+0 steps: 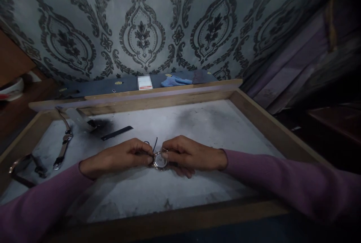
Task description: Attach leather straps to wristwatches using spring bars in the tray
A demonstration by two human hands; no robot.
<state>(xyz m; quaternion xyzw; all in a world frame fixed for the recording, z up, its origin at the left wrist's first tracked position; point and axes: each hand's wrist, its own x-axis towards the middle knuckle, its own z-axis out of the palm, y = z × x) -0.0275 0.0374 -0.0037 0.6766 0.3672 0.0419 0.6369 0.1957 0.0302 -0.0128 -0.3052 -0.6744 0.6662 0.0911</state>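
A round watch case [160, 161] with a pale, shiny face is held between my two hands over the white bottom of a wooden tray. My left hand [131, 156] pinches its left edge with thumb and fingertips. On the other side my right hand [187, 155] grips it, thumb on the upper right rim, with lower fingers curled beneath. A dark strap piece shows beside the right fingers. Just behind the watch, a thin dark rod [155, 144] sticks up; what it belongs to is unclear.
The tray's raised wooden rim [265, 120] surrounds the work. At left lie a strapped watch [66, 137], a curled dark strap [21, 177], a pale curved object [79, 119] and a flat black strip [117, 133]. Behind the rim are a blue cloth [176, 81] and a small white packet [145, 82].
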